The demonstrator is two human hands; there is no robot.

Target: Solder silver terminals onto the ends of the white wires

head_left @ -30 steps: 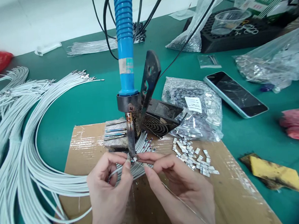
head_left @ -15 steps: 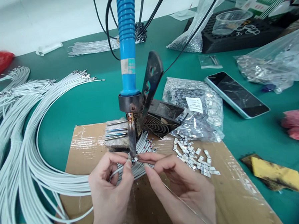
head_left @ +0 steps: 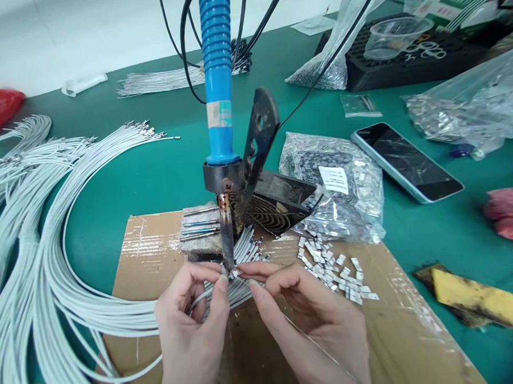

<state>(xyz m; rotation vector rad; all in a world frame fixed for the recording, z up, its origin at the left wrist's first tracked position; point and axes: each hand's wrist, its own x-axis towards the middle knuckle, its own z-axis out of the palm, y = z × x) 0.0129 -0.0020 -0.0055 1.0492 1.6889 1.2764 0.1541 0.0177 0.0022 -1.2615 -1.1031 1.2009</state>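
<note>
A blue-handled soldering iron (head_left: 219, 102) is clamped upright, its dark tip pointing down between my fingertips. My left hand (head_left: 196, 318) pinches the end of a white cable (head_left: 198, 299) just left of the tip. With thumb and fingers closed, my right hand (head_left: 310, 321) grips a thin solder wire (head_left: 318, 347) that trails over the palm. Its index finger reaches the small shiny piece (head_left: 235, 272) under the tip; the exact contact there is too small to make out. Behind my hands lie more white cable ends (head_left: 247, 248).
Small metal tabs (head_left: 351, 279) lie on the cardboard (head_left: 401, 322) at right. Bundled white cables (head_left: 99, 312) curve along the left. A black fan (head_left: 278, 205) stands behind the tip. Farther right are a bag of parts (head_left: 333, 188), a phone (head_left: 407, 161) and a scorched yellow sponge (head_left: 477, 298).
My hands have barely shifted; the left moved very slightly to the right. The small piece under the tip looks brighter now. Everything else stays put.
</note>
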